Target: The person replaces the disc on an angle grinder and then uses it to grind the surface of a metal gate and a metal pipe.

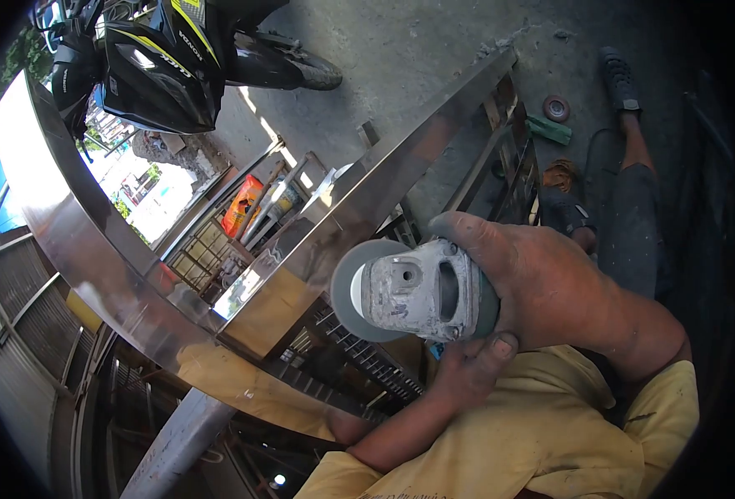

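Observation:
An angle grinder (421,291) with a grey metal head and a pale round disc (346,283) is at the middle of the view. My right hand (542,274) wraps round the grinder's body from the right. Below it, my left hand (471,366) is closed against the underside of the body, its lower fingers partly hidden. The disc lies over or beside the edge of a shiny metal frame (301,266); whether they touch cannot be made out. A curved polished metal band (93,241) joins the frame on the left.
A black motorcycle (159,66) stands at the upper left. On the floor at the upper right are a loose disc (556,108), a green object (549,130) and my shod foot (619,79). A grey pipe (176,441) runs below the band. An orange bag (241,206) lies behind the frame.

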Demonstrator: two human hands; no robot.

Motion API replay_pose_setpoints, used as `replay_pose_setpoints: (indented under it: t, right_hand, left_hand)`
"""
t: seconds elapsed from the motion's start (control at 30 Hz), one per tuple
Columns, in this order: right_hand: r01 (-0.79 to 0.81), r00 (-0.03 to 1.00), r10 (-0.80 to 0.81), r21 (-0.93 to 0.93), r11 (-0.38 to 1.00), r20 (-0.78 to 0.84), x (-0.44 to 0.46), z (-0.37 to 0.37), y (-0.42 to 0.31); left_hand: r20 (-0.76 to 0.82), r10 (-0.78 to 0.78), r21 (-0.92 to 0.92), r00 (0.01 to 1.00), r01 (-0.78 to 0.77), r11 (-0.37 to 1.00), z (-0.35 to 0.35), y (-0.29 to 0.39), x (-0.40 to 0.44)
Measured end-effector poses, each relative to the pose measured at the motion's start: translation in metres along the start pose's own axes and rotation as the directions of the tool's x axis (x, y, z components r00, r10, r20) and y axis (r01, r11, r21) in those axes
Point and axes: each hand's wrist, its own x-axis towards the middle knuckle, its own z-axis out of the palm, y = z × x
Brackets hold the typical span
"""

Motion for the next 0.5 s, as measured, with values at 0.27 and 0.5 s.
replay_pose_setpoints:
  t: [0.27,0.5]
  right_hand:
    - [0.077,0.997,-0.077,-0.014,0.997,-0.031,0.003,0.004,-0.003]
    - [-0.018,0.999,0.022,-0.112,0.994,0.034,-0.017,0.008,0.004]
  left_hand:
    - [0.044,0.052,-0.107,0.998,-0.047,0.993,-0.004,0.002,0.002]
    - [0.164,-0.005,-0.087,0.986,0.019,0.996,-0.016,-0.058,-0.011]
